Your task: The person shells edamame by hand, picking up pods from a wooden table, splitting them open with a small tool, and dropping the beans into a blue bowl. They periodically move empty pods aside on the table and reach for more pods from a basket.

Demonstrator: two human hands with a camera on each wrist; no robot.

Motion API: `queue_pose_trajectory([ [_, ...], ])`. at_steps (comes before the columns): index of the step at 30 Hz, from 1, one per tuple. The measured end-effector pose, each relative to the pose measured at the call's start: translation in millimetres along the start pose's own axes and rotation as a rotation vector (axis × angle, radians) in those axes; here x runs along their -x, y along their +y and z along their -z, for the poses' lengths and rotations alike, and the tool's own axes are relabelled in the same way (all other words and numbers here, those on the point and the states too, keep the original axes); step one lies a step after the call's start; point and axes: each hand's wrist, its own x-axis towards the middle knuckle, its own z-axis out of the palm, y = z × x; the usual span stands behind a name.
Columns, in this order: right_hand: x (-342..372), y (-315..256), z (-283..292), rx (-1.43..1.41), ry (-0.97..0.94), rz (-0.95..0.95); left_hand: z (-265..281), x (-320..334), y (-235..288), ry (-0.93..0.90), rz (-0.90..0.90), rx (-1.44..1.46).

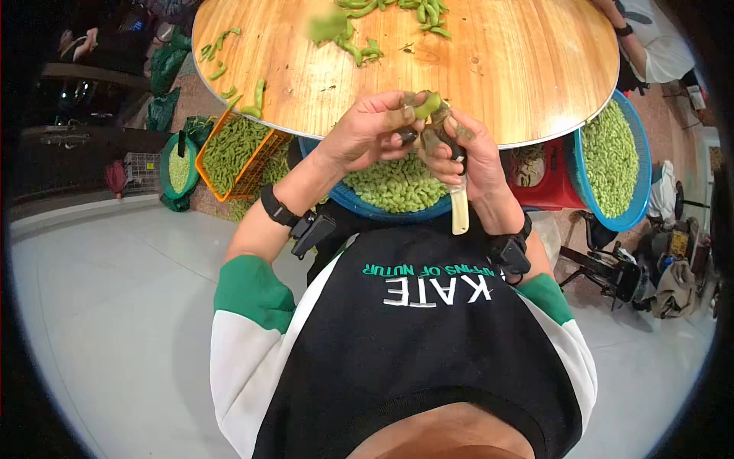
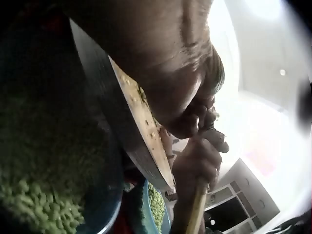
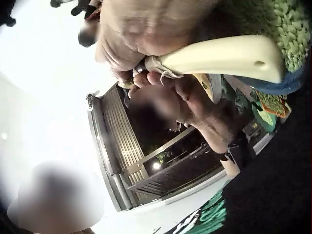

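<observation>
Both hands meet over the near edge of the round wooden table (image 1: pixel 489 76). My left hand (image 1: pixel 372 130) pinches a green bean pod (image 1: pixel 432 105) with thumb and fingers. Close against it, my right hand (image 1: pixel 478 149) grips a cream-handled tool (image 1: pixel 459 213). The handle points back towards my body, and a hole shows near its end in the right wrist view; the working end is hidden by the fingers. Dark coverings show on some fingertips. Below the hands, a blue basket (image 1: pixel 348 200) holds many shelled green beans (image 1: pixel 397 186).
Loose bean pods (image 1: pixel 359 52) lie across the table. An orange crate (image 1: pixel 205 170) full of pods stands at the left, beside a green basin (image 1: pixel 165 172). At the right are a red container (image 1: pixel 562 172) and another blue basket (image 1: pixel 644 164) of beans. Another person's arm (image 1: pixel 628 42) reaches the table's far right.
</observation>
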Motion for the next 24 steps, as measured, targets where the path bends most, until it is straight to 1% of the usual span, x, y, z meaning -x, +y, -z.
queue_pose_trajectory([
  [1,0,1,-1,0.000,0.000,0.003,0,0,0,-0.071,0.029,0.155],
  [2,0,2,-3,0.021,0.013,0.015,-2,0,0,-0.073,0.031,0.152],
  [4,0,3,-2,0.043,0.024,0.027,-7,2,-1,0.050,0.056,0.213],
  [5,-1,6,4,-0.008,0.072,0.031,-9,2,-2,0.049,0.055,0.211],
  [6,-3,6,7,-0.056,0.115,0.038,-8,2,-2,0.155,-0.034,-0.291],
  [7,-3,6,8,-0.050,0.106,0.044,-8,1,-3,0.259,-0.132,-0.796],
  [8,-1,8,6,-0.035,0.171,0.024,-9,0,-11,0.270,-0.375,-1.034],
  [9,-2,9,3,-0.017,0.225,0.001,-15,2,-8,0.295,-0.597,-1.395],
  [10,-4,8,-1,-0.035,0.226,-0.024,-13,4,-8,0.256,-0.694,-1.574],
  [11,-4,10,2,-0.020,0.280,-0.045,-9,4,-7,0.219,-0.799,-1.766],
  [13,-5,11,-5,0.012,0.304,-0.039,-18,10,-3,0.187,-0.729,-1.898],
  [14,-5,9,-8,0.028,0.350,-0.043,-20,11,-3,0.180,-0.754,-1.879],
  [15,-5,10,-6,0.036,0.285,-0.031,-19,12,-2,0.171,-0.785,-1.862],
  [16,-4,10,-17,0.148,0.335,-0.001,-20,13,2,0.186,-0.798,-1.830],
  [17,-1,11,-27,0.257,0.346,0.038,-22,14,5,0.193,-0.800,-1.788],
  [19,1,10,-30,0.312,0.287,0.091,-24,15,5,0.215,-0.853,-1.722],
  [20,2,10,-31,0.354,0.259,0.116,-27,14,6,0.221,-0.879,-1.741],
  [22,1,8,-33,0.398,0.218,0.149,-33,15,9,0.241,-0.939,-1.590],
  [24,3,10,-32,0.437,0.201,0.192,-37,17,11,0.238,-0.931,-1.584],
])
